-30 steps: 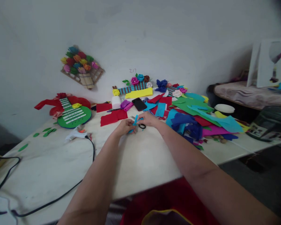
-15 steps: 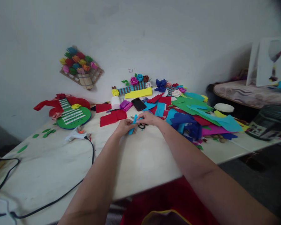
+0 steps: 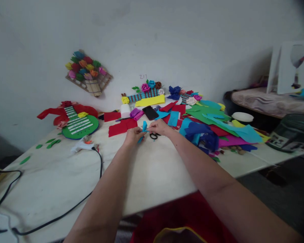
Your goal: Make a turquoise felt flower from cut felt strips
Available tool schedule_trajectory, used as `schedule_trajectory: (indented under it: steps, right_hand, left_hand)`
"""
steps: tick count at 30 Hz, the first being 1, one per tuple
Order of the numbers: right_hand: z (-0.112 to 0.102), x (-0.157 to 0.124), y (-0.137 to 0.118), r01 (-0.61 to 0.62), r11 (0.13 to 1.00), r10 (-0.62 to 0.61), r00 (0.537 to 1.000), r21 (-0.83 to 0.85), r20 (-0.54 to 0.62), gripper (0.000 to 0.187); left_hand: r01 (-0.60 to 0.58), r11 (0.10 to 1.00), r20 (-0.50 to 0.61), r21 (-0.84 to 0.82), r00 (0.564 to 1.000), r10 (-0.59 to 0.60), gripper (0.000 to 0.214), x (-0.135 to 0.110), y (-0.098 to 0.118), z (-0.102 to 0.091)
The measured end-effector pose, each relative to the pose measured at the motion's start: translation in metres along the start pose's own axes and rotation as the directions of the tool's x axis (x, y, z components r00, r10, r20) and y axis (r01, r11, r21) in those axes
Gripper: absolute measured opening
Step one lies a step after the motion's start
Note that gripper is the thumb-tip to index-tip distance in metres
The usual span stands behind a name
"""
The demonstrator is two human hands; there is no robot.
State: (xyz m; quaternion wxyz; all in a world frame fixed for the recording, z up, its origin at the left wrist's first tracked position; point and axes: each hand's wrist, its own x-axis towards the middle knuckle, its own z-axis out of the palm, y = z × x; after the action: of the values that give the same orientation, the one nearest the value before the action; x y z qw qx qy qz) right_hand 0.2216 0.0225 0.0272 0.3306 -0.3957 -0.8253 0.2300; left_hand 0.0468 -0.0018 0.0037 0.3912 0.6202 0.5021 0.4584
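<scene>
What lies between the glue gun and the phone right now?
In the head view, red paper lies between the glue gun and the phone, with purple paper nearer the phone.

I'm working in a handicraft workspace: a glue gun left of the phone, coloured paper right of it, bright paper flowers behind it.

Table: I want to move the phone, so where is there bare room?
Bare: centrally, between the scissors and the table's near edge; left, between the glue gun, green cutouts and black cord. Crowded: the far side, especially right, under coloured paper.
</scene>
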Motion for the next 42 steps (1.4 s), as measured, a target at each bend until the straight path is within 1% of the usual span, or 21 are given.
schedule_trajectory:
  steps: [4,6,7,9,11,13,15,17,19,21,23,26,28,35,42]
  right_hand:
    - [0.002,0.000,0.003,-0.008,0.999,0.008,1.000,0.034,0.020,0.026]
    - [0.002,-0.001,0.003,0.004,1.000,-0.004,1.000,-0.014,0.015,0.032]
    - [0.002,-0.001,0.003,0.009,0.998,-0.010,1.000,-0.059,-0.010,0.035]
    - [0.001,-0.002,0.001,-0.006,0.986,-0.013,0.994,-0.167,-0.109,0.038]
    - [0.001,-0.002,0.000,-0.030,0.965,-0.032,0.973,-0.261,-0.227,0.032]
    - [0.001,-0.002,-0.001,-0.005,0.943,-0.104,0.945,-0.333,-0.309,0.024]
    - [0.002,-0.002,-0.002,0.061,0.915,-0.206,0.920,-0.398,-0.333,0.021]
    - [0.003,-0.002,-0.003,0.129,0.882,-0.290,0.906,-0.453,-0.307,0.025]
    - [0.004,-0.002,-0.004,0.182,0.850,-0.344,0.903,-0.495,-0.259,0.030]
    - [0.005,-0.002,-0.004,0.218,0.822,-0.376,0.901,-0.526,-0.214,0.030]
    - [0.006,-0.002,-0.005,0.236,0.798,-0.388,0.905,-0.554,-0.174,0.028]
    - [0.008,-0.003,-0.006,0.238,0.766,-0.382,0.916,-0.597,-0.125,0.024]
    - [0.008,-0.003,-0.007,0.225,0.747,-0.373,0.921,-0.626,-0.114,0.022]
    - [0.008,-0.003,-0.009,0.181,0.709,-0.324,0.942,-0.682,-0.086,0.019]
    - [0.010,-0.004,-0.011,0.194,0.696,-0.311,0.949,-0.691,-0.047,0.022]
  left_hand:
    - [-0.111,0.985,-0.013,0.132,0.993,0.113,0.025,0.002,-0.006,-0.004]
    - [-0.152,0.962,-0.022,0.226,0.987,0.161,0.022,0.003,-0.009,-0.006]
    - [-0.164,0.948,-0.029,0.272,0.983,0.179,0.021,0.003,-0.010,-0.007]
    - [-0.181,0.915,-0.042,0.361,0.977,0.210,0.020,0.003,-0.010,-0.008]
    - [-0.193,0.869,-0.043,0.456,0.970,0.238,0.019,0.002,-0.007,-0.009]
    - [-0.196,0.814,-0.038,0.547,0.965,0.258,0.020,0.000,-0.003,-0.008]
    - [-0.184,0.781,-0.035,0.597,0.967,0.254,0.020,-0.002,0.001,-0.007]
    - [-0.168,0.775,-0.042,0.610,0.969,0.242,0.019,-0.004,0.004,-0.006]
    - [-0.154,0.774,-0.050,0.614,0.971,0.233,0.018,-0.005,0.006,-0.005]
    - [-0.141,0.751,-0.050,0.645,0.973,0.226,0.019,-0.006,0.008,-0.004]
    - [-0.130,0.705,-0.043,0.698,0.974,0.223,0.022,-0.006,0.009,-0.004]
    - [-0.126,0.636,-0.028,0.762,0.973,0.227,0.025,-0.005,0.009,-0.003]
    - [-0.133,0.609,-0.015,0.782,0.972,0.233,0.026,-0.004,0.008,-0.003]
    - [-0.135,0.588,-0.017,0.798,0.969,0.245,0.029,-0.003,0.005,-0.003]
    - [-0.151,0.568,-0.004,0.809,0.965,0.262,0.030,-0.004,0.005,-0.002]
